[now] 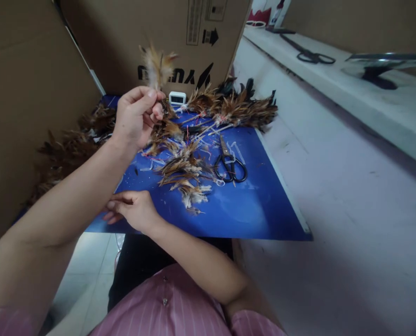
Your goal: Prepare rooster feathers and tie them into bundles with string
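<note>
Raised in front of the cardboard, my left hand (137, 114) pinches a small tuft of brown and cream feathers (157, 65) by its base, tips up. My right hand (137, 210) is below my left forearm, near the front edge of the blue table (243, 210). Its thumb and fingertips are closed together; whatever they hold is hidden. Loose feathers (185, 165) lie in a heap in the middle of the table. Beside them rest black-handled scissors (230, 168), blades pointing away from me.
Bundles of brown and black feathers (243, 107) lie at the back right, and more feathers (67, 154) at the left. A small white display (177, 98) stands before a cardboard box (151, 28). On the right ledge (348, 93) lies a second pair of scissors (309, 55).
</note>
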The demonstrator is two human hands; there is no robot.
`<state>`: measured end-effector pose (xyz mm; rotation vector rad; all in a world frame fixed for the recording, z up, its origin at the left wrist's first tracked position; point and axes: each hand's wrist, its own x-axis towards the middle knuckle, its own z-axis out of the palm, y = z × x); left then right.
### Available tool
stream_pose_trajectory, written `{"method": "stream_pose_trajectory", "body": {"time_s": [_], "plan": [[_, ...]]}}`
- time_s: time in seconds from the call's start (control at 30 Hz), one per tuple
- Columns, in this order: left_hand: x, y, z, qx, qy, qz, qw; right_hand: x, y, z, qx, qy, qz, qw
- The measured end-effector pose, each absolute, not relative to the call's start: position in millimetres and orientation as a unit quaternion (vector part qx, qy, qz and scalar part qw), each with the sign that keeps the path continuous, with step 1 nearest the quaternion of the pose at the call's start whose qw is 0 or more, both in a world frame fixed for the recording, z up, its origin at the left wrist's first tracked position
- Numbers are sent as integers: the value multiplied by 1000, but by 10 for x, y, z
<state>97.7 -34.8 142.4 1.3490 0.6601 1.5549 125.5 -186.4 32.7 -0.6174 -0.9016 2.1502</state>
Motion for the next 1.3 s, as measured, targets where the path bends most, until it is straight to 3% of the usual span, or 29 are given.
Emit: {"method": "stream_pose_trajectory", "body": {"time_s": [0.27,0.47,0.53,0.73,0.87,1.3], "plan": [[744,-448,1634,511,304,672,441,1303,-1234,455,-311,-404,742,435],[619,-650,1466,456,322,697,451,1768,-562,640,-429,-671,406,448],[620,-726,1299,439,315,686,488,1947,-546,655,-424,-695,373,445],[863,-896,790,410,329,621,582,2382,-763,578,-359,-578,505,531],[1066,-914,568,398,328,567,642,2569,-818,536,-331,-533,577,523],[1034,-837,274,396,323,483,711,2611,-789,377,-328,-530,584,520]]}}
